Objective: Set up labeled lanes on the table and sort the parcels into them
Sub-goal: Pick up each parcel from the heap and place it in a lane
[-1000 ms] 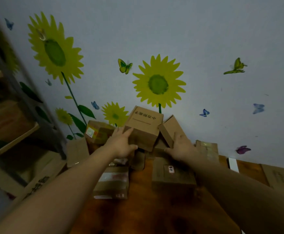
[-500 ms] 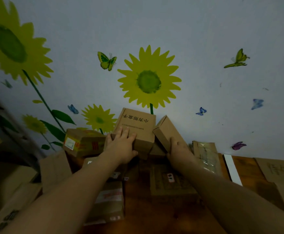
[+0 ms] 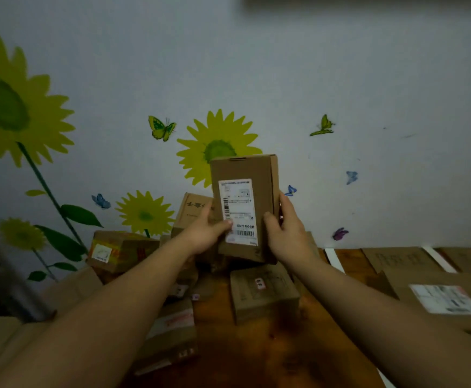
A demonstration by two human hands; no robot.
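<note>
Held parcel: a tall brown carton point(image 3: 244, 208) stands upright in mid-air at the centre of the frame, clear of the counter point(image 3: 256, 357); its white shipping label point(image 3: 238, 211) faces the camera.
Left grip: the left grip point(image 3: 204, 233) clasps the carton's lower left edge; thumb laid over the label's lower left corner, fingers hidden behind.
Right grip: the right grip point(image 3: 287, 233) wraps the lower right edge; thumb on the front face, fingers curled round the side.
Pile: unsorted parcels crowd the centre and lower left; a printed box point(image 3: 192, 212) sits just behind the carton, a taped box point(image 3: 119, 250) to the left, a squat box point(image 3: 262, 292) directly below.
Lanes: flat cardboard cards point(image 3: 402, 260) and a white strip point(image 3: 333, 259) lie along the wall at the right of the frame; their writing is too blurred to read; a labelled parcel point(image 3: 447, 303) rests at lower right.
Step in hand: probably reading the label to choose a lane.
Doing it well: slide the left thumb off the label so no line is covered; hold the face square and steady, since the light is dim; decide the lane before moving; carry the carton rightward above the squat box, not through the pile; set it flat inside one lane, label up, not across a strip.
Risk: the carton is held low, so its top may tip; a firm hold on both sides until it lands guards against that.
</note>
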